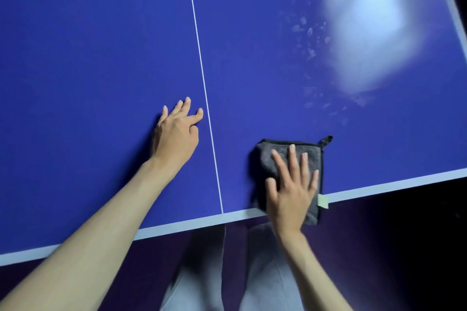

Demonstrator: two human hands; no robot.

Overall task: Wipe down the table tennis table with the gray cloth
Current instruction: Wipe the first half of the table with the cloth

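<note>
one gray cloth [290, 156] under the right hand [290, 194], fingers flat; left hand [177, 134] spread on one table [101, 58].

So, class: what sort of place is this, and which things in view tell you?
Probably an indoor games or sports room, dimly lit. The clues: a blue table tennis table with a white centre line and white edge band, and glare from an overhead light on its top.

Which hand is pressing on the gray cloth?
The right hand, fingers spread flat on the gray cloth at the near edge; the left hand rests on bare table.
</note>
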